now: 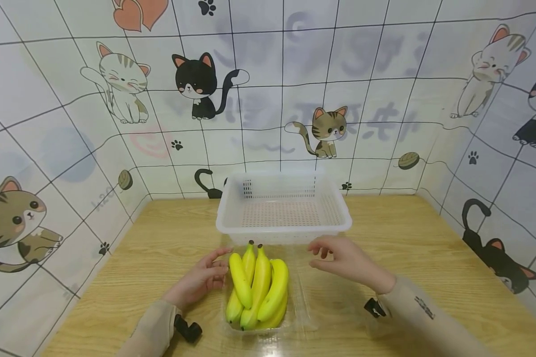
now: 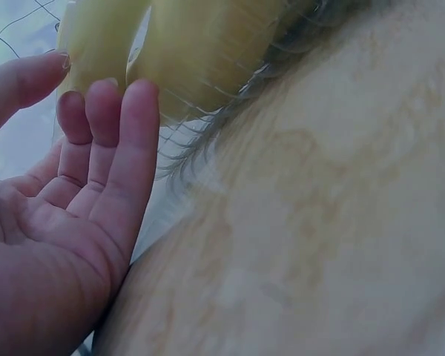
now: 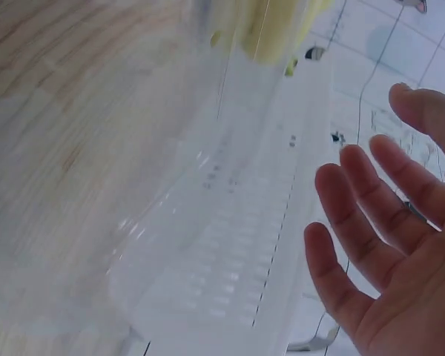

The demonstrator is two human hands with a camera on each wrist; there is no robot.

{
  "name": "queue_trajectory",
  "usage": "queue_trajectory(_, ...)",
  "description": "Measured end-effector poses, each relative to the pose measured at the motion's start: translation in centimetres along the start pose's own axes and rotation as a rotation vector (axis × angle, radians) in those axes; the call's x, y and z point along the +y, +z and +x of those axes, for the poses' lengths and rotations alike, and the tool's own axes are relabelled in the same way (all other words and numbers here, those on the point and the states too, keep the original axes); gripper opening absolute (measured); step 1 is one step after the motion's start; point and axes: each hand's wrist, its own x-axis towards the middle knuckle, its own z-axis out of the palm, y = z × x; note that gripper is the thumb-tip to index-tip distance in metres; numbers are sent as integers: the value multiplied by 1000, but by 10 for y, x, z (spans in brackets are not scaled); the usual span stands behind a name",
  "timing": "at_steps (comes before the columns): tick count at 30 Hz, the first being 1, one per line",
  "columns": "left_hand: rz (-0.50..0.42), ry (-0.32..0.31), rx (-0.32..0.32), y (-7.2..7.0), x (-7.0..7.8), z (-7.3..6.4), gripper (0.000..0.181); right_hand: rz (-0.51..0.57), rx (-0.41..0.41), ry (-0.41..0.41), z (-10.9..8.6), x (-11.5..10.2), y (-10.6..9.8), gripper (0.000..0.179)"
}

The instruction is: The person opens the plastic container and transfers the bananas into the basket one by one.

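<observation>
Several yellow bananas (image 1: 261, 287) lie in a clear plastic box (image 1: 300, 302) on the table, stems toward the back. My left hand (image 1: 201, 278) is at the box's left side, fingers loosely bent and palm toward it. In the left wrist view, the fingertips of the left hand (image 2: 74, 215) come right at the clear wall in front of the bananas (image 2: 208, 52). My right hand (image 1: 345, 259) hovers at the box's back right, thumb and fingers apart with nothing between them. The right wrist view shows clear plastic (image 3: 170, 230) beside the right hand (image 3: 393, 245).
Behind the box stands a white plastic basket (image 1: 286, 229) with a slotted floor and sides. The wooden table (image 1: 161, 233) is closed in by cat-patterned walls (image 1: 268, 99) at the back and both sides. Black wrist mounts (image 1: 187, 329) sit at both sleeves.
</observation>
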Motion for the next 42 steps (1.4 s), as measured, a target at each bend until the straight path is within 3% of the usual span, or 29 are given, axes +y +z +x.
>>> queue_trajectory(4, 4, 1, 1, 0, 0, 0, 57, 17, 1, -114, 10, -9, 7, 30)
queue_trajectory(10, 7, -4, 5, 0, 0, 1, 58, -47, -38, -257, 26, -18, 18, 38)
queue_trajectory(19, 0, -9, 6, 0, 0, 0, 57, -13, -143, -377, 48, -27, 34, 45)
queue_trajectory(25, 7, -10, 0, 0, 0, 1, 56, -56, -179, -462, 62, -32, 43, 49)
queue_trajectory(36, -3, -12, -5, -1, 0, 2, 56, -136, -300, -529, 81, -42, 55, 52)
queue_trajectory(42, -12, -9, -9, 3, 1, 1, 56, -179, -311, -598, 88, -45, 64, 53)
